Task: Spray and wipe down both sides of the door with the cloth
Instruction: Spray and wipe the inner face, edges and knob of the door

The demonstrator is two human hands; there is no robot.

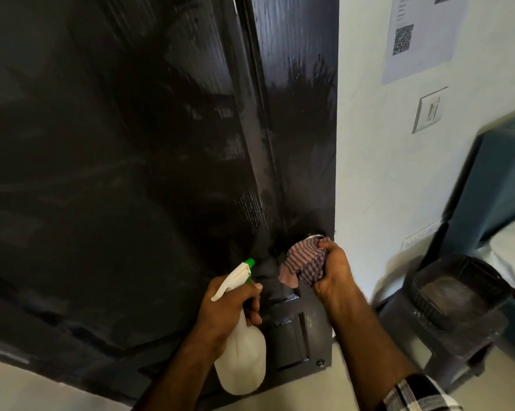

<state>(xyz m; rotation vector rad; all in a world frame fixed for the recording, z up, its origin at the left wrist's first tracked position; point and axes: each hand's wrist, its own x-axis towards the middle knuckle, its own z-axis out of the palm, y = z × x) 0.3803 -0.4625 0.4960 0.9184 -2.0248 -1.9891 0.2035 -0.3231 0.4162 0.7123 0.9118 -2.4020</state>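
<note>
At the lower right edge of the black door (161,143), a striped cloth (302,266) is bunched against the door knob (317,235) by the right hand (334,269), its fingers (327,247) curled round the soft, limp fabric. The cloth can be judged light and best gripped wadded. The spray bottle (241,345), probably light and slick, is gripped at its neck by the left hand (229,310).

A dark bin (458,295) (dusty) below a wall switch (429,109).
</note>
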